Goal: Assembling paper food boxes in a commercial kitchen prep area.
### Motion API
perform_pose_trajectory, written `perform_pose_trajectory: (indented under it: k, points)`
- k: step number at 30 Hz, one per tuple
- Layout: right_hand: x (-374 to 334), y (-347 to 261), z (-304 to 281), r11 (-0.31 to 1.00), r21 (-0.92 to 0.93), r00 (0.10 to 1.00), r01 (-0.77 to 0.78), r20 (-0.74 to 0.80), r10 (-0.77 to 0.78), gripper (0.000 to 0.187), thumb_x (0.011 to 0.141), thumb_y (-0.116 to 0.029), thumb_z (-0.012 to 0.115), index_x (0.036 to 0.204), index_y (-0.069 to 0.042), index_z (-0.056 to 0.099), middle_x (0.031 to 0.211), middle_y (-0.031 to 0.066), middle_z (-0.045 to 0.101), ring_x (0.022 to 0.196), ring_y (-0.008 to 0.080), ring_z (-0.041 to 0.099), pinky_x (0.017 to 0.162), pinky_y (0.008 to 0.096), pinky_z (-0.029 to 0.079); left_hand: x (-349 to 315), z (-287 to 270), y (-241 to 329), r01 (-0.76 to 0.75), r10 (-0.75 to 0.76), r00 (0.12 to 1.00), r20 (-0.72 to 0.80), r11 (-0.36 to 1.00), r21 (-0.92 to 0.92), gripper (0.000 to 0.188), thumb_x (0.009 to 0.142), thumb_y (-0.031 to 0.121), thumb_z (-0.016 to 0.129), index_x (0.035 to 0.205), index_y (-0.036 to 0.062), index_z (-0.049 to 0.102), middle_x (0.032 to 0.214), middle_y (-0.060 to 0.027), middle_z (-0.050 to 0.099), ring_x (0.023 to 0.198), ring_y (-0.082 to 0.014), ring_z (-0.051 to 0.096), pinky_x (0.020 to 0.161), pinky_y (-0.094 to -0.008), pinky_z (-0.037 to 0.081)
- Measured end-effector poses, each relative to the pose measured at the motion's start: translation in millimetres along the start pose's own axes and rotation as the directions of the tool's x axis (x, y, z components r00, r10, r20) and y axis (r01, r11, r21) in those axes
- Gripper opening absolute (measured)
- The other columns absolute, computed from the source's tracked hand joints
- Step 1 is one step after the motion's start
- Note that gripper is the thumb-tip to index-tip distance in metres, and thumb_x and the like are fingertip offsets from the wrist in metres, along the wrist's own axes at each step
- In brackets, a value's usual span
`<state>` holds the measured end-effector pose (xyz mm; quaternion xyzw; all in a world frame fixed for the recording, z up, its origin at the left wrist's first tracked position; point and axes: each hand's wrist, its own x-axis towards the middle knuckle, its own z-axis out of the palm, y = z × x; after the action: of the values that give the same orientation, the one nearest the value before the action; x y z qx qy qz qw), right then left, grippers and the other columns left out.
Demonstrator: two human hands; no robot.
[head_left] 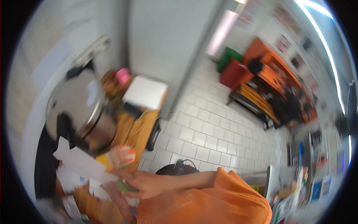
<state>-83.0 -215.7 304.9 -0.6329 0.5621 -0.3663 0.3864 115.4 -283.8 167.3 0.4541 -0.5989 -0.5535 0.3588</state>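
My right hand (146, 183) reaches left from an orange sleeve, its fingers curled around a small green thing (126, 187) too blurred to name. Its fingertips lie by the end of a long strip of white paper (81, 161). Below it, my left hand (115, 195) is closed at the paper's lower end; motion blurs the fingers of both hands. Just beyond the fingers is a round orange-and-white package (123, 155), with a yellow piece (106, 160) beside it.
A large lidded metal pot (80, 102) stands on the wooden table (130, 128). Farther along are a white box (146, 91), a dark flat object (131, 109) and a pink cup (122, 75). A grey partition (164, 41) rises behind. Across the tiled floor (209, 130) stands an orange workbench (272, 74).
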Motion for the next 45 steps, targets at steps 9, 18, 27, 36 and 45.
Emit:
perform_pose_trajectory:
  k: [9, 18, 27, 36, 45]
  points:
    - [-196, 31, -94, 0.904, -0.058, 0.721, -0.424, -0.625, 0.298, 0.061, 0.094, -0.055, 0.052, 0.097, 0.005, 0.06, 0.081, 0.0218, 0.064, 0.077, 0.0434, 0.062, 0.07, 0.0461, 0.05, -22, 231, 87, -0.232, 0.273, 0.846, 0.458, 0.962, -0.144, 0.06, 0.093, 0.015, 0.056, 0.144, -0.0018, 0.03, 0.145, -0.0201, 0.033, 0.136, -0.0324, 0.034, 0.11, -0.0406, 0.029]
    - [-426, 70, -144, 0.615, 0.768, 0.402, 0.18, -0.628, 0.667, 0.062, 0.099, -0.05, 0.043, 0.103, 0.007, 0.065, 0.101, 0.0197, 0.069, 0.094, 0.0299, 0.068, 0.084, 0.0382, 0.056, -140, 427, 157, -0.933, 0.731, -0.313, 0.606, -0.116, -0.341, 0.053, 0.065, 0.0, 0.06, 0.117, 0.0079, 0.068, 0.092, -0.0021, 0.059, 0.081, -0.0212, 0.059, 0.067, -0.0352, 0.044]
    - [-549, 116, -152, 0.743, 0.667, 0.188, 0.053, -0.737, 0.649, 0.03, 0.101, -0.022, 0.053, 0.117, 0.002, 0.061, 0.1, 0.0109, 0.07, 0.092, 0.0246, 0.068, 0.081, 0.0319, 0.056, -212, 560, 177, -0.759, 0.715, -0.413, 0.564, 0.072, -0.647, 0.042, 0.068, 0.007, 0.07, 0.109, 0.0124, 0.071, 0.092, -0.0009, 0.071, 0.071, -0.0165, 0.066, 0.059, -0.0289, 0.046]
    - [-589, 182, -242, 0.875, 0.43, -0.083, -0.223, -0.902, 0.423, 0.027, 0.093, -0.021, 0.064, 0.115, -0.006, 0.065, 0.102, 0.0076, 0.071, 0.088, 0.021, 0.069, 0.077, 0.0304, 0.055, -282, 700, 153, -0.371, 0.312, 0.044, 0.949, 0.887, -0.275, 0.027, 0.099, 0.02, 0.051, 0.117, 0.0001, 0.056, 0.114, -0.0158, 0.066, 0.084, -0.0264, 0.071, 0.072, -0.0346, 0.055]
    - [-629, 225, -396, 0.868, 0.401, -0.002, -0.293, -0.908, 0.419, 0.026, 0.089, -0.019, 0.066, 0.113, -0.007, 0.066, 0.103, 0.008, 0.07, 0.088, 0.0209, 0.069, 0.077, 0.0307, 0.054, -251, 843, 171, 0.143, 0.143, -0.104, 0.984, 0.982, -0.127, 0.018, 0.1, 0.019, 0.055, 0.105, 0.0016, 0.058, 0.149, -0.018, 0.041, 0.141, -0.0248, 0.037, 0.111, -0.0362, 0.031]
